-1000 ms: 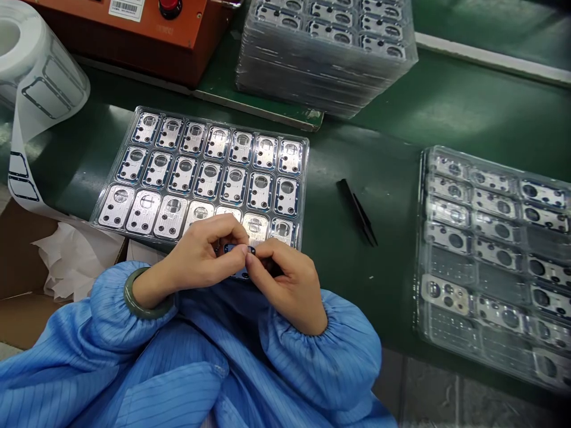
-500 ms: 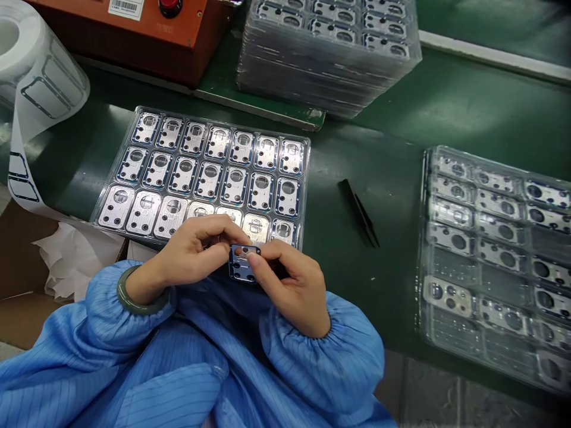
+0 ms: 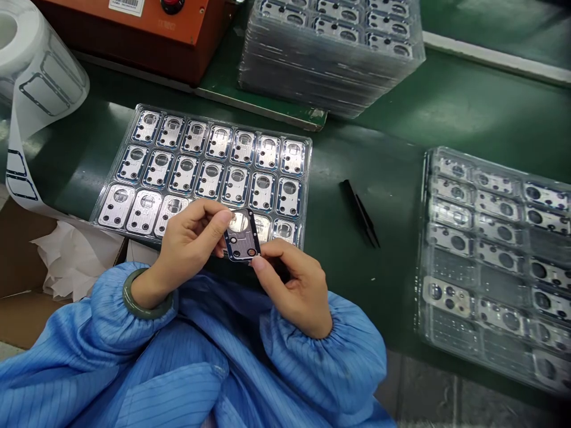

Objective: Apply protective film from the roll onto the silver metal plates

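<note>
Between my two hands is a small metal plate [image 3: 244, 236] with rounded corners, one large hole, smaller holes and a dark blue border. My left hand [image 3: 191, 238] pinches its upper left side between thumb and fingers. At its lower right corner, the thumb and forefinger of my right hand [image 3: 292, 282] are closed on it. Just behind the hands lies a clear plastic tray [image 3: 308, 178] holding rows of similar plates, most with blue edging; a few at the near left look plain silver. My hands cover part of its near row.
Black tweezers [image 3: 360, 213] lie right of the tray. Farther right is another clear tray [image 3: 423, 249] of silver plates. A tall tray stack [image 3: 330, 71] stands behind, beside an orange machine [image 3: 178, 35]. At left are a label roll [image 3: 53, 71] and a cardboard box [image 3: 22, 267] with crumpled paper.
The plate has turned and tipped up, so its silver face with the large hole shows more fully. My left hand has shifted slightly; my right hand stays nearly in place.
</note>
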Demonstrator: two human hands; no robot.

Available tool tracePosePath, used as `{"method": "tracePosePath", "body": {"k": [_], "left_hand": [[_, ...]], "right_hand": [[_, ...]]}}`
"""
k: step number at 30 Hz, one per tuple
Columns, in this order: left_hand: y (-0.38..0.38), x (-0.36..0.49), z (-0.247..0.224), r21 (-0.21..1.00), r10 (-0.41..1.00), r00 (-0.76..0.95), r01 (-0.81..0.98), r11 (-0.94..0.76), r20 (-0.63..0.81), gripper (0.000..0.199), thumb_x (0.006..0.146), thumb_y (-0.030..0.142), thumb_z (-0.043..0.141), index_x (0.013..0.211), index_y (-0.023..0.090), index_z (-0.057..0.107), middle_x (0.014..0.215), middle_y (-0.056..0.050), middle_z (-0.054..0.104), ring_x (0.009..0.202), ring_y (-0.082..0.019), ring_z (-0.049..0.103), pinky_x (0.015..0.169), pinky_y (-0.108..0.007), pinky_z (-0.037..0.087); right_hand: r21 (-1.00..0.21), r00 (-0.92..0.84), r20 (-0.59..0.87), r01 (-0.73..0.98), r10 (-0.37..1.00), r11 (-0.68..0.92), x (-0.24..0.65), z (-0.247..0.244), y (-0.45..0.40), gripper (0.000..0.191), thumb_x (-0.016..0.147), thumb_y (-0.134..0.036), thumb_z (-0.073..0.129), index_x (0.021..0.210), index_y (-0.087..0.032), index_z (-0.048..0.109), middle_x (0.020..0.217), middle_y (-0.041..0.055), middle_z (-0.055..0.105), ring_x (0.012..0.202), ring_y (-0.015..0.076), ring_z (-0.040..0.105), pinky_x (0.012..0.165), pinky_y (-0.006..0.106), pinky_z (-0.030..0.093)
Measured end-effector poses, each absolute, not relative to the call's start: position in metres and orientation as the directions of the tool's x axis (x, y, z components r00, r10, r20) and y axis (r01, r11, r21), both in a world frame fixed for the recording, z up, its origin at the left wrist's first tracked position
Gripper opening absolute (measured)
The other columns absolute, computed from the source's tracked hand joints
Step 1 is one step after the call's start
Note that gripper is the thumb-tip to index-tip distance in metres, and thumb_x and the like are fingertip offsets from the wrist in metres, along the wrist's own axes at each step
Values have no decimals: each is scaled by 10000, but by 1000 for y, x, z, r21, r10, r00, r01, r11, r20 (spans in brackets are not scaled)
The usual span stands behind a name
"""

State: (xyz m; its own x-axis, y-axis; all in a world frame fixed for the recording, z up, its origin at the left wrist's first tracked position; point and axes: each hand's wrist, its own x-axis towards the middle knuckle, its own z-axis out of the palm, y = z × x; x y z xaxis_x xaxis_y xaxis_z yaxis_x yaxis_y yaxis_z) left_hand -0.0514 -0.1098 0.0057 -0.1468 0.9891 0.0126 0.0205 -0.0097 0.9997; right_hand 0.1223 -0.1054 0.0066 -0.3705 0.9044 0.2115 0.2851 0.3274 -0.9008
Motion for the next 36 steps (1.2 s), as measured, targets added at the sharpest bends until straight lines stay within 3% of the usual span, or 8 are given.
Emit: {"method": "tracePosePath", "body": {"k": [12, 17, 20, 23, 26, 31, 36], "left_hand": [[-110, -48, 4, 998, 981, -187, 61, -32, 43, 160, 880, 314, 577, 805, 173, 568, 556, 51, 562, 406, -59, 555, 394, -143, 438], [-107, -43, 2, 980, 978, -187, 191, -56, 93, 130, 882, 295, 569, 869, 167, 590, 593, 40, 571, 431, -52, 509, 416, -155, 419], [-107, -37, -4, 901, 968, -142, 413, -132, 207, 128, 874, 264, 574, 936, 155, 602, 710, 2, 610, 555, -73, 556, 521, -181, 460], [-109, -31, -10, 733, 953, -33, 647, -210, 301, 175, 882, 285, 569, 989, 150, 603, 747, -14, 608, 634, -101, 564, 600, -217, 462], [-109, -29, -12, 609, 949, 39, 758, -233, 314, 255, 901, 329, 540, 1069, 148, 605, 806, -37, 613, 683, -125, 565, 635, -240, 463], [-111, -30, -12, 615, 931, 23, 744, -260, 365, 305, 898, 312, 546, 1148, 143, 592, 886, -59, 585, 646, -104, 532, 603, -227, 468], [-115, -35, -9, 688, 841, -63, 610, -394, 537, 178, 854, 128, 575, 1024, 162, 617, 840, -32, 590, 688, -95, 537, 604, -203, 465]], "right_hand": [[-879, -352, 211, 340, 912, 334, 121, 3, -106, 114, 774, -94, 522, 737, -198, 546, 629, -43, 545, 524, 88, 503, 507, 220, 426], [-947, -108, 175, 253, 979, 197, 119, -4, -110, 95, 854, -175, 565, 927, -214, 612, 755, -15, 634, 625, 117, 603, 580, 247, 502], [-966, 19, 161, 208, 987, 153, 119, -7, -112, 94, 873, -213, 587, 961, -214, 619, 776, -4, 652, 626, 120, 609, 584, 255, 520], [-966, 8, 155, 213, 988, 150, 119, -8, -113, 88, 877, -223, 591, 955, -216, 631, 790, 5, 659, 632, 124, 613, 600, 268, 533], [-958, -21, 147, 245, 989, 148, 119, -8, -112, 89, 877, -235, 590, 946, -215, 642, 823, 20, 667, 683, 143, 633, 641, 296, 546], [-963, -33, 141, 226, 989, 145, 119, -7, -112, 83, 872, -219, 595, 940, -216, 643, 799, 9, 671, 669, 136, 635, 653, 290, 550], [-959, -36, 128, 249, 991, 133, 118, -5, -112, 92, 872, -233, 595, 944, -204, 645, 768, 11, 669, 651, 141, 633, 642, 299, 551]]}}
